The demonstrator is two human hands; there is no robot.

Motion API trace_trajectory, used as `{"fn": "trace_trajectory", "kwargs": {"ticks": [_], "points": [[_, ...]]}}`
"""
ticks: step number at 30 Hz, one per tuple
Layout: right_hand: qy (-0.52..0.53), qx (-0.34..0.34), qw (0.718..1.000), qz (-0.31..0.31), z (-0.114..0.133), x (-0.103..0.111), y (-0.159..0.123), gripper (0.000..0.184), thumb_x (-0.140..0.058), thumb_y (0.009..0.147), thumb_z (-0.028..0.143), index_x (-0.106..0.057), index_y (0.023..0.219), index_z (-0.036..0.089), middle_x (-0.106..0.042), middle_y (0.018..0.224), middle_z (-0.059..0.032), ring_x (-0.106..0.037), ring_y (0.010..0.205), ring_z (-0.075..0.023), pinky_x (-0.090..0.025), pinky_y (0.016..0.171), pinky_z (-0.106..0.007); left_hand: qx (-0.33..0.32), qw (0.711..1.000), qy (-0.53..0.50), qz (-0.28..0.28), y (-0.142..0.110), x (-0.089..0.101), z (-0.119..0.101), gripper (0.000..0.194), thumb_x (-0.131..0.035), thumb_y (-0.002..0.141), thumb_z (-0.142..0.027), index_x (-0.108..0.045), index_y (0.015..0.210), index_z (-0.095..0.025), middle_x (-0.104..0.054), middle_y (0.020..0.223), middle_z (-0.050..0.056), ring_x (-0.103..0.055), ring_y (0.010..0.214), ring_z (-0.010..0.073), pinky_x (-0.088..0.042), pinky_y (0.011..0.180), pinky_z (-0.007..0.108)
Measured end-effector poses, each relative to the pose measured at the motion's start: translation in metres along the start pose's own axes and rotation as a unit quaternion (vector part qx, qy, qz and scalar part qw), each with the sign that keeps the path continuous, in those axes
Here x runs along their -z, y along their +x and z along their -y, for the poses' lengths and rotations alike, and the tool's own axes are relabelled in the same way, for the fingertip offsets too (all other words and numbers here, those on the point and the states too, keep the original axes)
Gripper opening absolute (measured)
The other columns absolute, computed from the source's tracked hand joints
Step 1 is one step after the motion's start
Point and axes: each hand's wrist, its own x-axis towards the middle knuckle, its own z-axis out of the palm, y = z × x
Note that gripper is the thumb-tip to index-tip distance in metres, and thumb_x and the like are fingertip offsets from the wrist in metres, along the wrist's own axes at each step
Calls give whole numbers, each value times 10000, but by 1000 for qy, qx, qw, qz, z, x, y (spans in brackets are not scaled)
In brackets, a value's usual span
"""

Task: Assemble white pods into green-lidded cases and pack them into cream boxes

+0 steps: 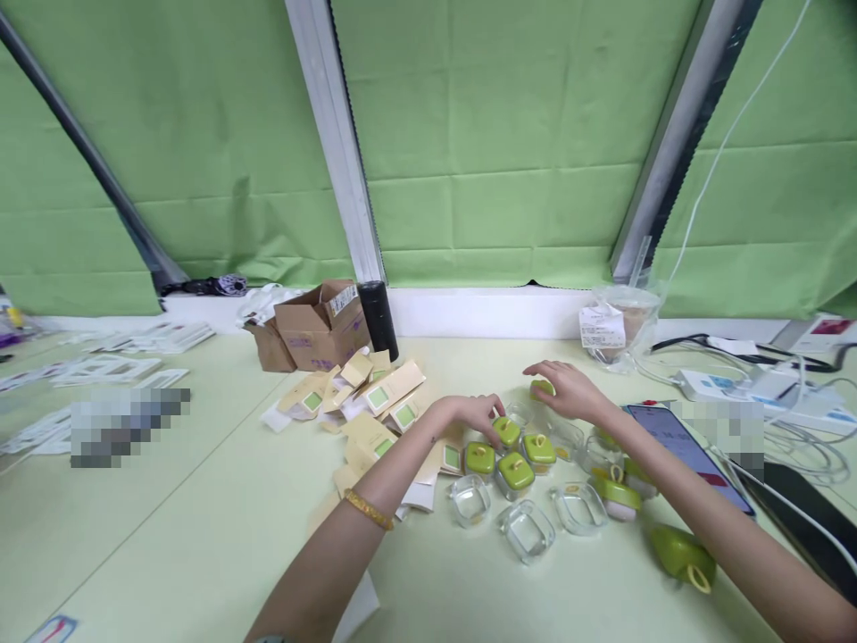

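Note:
My left hand (477,416) has its fingers curled at the edge of a small clear container with a green lid (507,432), gripping it. Beside it stand several like it, among them one green-lidded container (515,473) with a yellow loop on top. Farther back, my right hand (568,388) pinches a green lid (542,388), partly hidden by the fingers. Clear open container bottoms (528,530) lie in front of the group. Under my right forearm are more green-lidded pieces (617,494) and a green pouch-like item (681,554) with a yellow loop.
Beige cartons with green windows (395,388) lie heaped left of the containers. Behind them are a brown cardboard box (318,330) and a black cylinder (378,320). A phone (689,451), a power strip (710,388) with cables and a bagged cup (619,326) are to the right.

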Motion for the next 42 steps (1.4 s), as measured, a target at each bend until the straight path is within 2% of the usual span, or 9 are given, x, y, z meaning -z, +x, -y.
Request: {"fn": "trace_trajectory", "kwargs": {"ticks": [4,8,14,20,24,28,33,38,42], "points": [[45,122,988,78,33,0,4,147,-703,755,247,-693,902,249,-652,1022,-27,-598,975,-196,-455,871,-309,-56,998,-14,15,0,-2,-2,523,-795,595,-384,-554,1013,-182,-604,917,0,-584,851,198,-462,752,313],[64,142,985,80,44,-5,7,70,-612,835,220,-678,811,216,-654,917,-49,-601,900,-206,-461,811,-334,-94,995,-16,-20,-1,-2,1,530,-804,597,-360,-545,1026,-188,-599,990,10,-580,882,195,-465,766,308],[88,54,994,22,31,-16,13,188,-484,948,283,-588,1040,156,-642,942,-38,-625,788,-151,-523,704,-322,-55,995,2,-87,-7,-6,19,307,-559,873,-324,-547,1127,-152,-596,1091,70,-603,915,198,-517,780,399],[51,-46,998,-1,20,-22,44,270,-541,921,303,-556,1153,164,-596,1137,-74,-616,929,-191,-529,784,-388,-13,988,20,-152,-37,-1,22,383,-566,862,-342,-507,1199,-171,-526,1238,99,-543,1070,245,-459,889,465],[27,-44,998,19,25,-25,52,267,-541,921,301,-559,1155,172,-588,1161,-76,-610,952,-195,-523,803,-396,-10,993,34,-113,-64,-4,8,516,-677,690,-518,-583,1072,-185,-598,1085,77,-564,965,240,-451,828,358],[33,17,999,11,44,-15,37,294,-568,898,310,-559,1154,165,-561,1195,-93,-570,1037,-232,-474,875,-446,-13,997,30,-72,-75,-18,-3,599,-752,536,-552,-626,1004,-201,-641,939,30,-585,829,222,-426,696,278],[89,132,985,63,81,-4,2,231,-683,781,399,-660,922,217,-628,949,-51,-592,911,-217,-471,806,-344,-18,994,0,-106,-70,-32,-4,454,-655,668,-505,-625,981,-178,-568,717,-21,-514,647,156,-341,550,239],[142,133,980,42,96,-20,-11,181,-539,889,296,-631,772,192,-630,776,-40,-591,738,-189,-467,695,-317,-23,991,-10,-131,-71,-35,-3,452,-653,654,-525,-636,929,-167,-506,650,-39,-455,598,136,-307,523,239],[201,94,974,-43,92,-33,-18,216,-485,908,346,-582,785,197,-619,912,-82,-588,878,-214,-472,793,-356,-14,988,-1,-151,-68,-38,-2,454,-656,650,-520,-640,918,-153,-533,655,-28,-475,607,146,-311,526,242]]}}
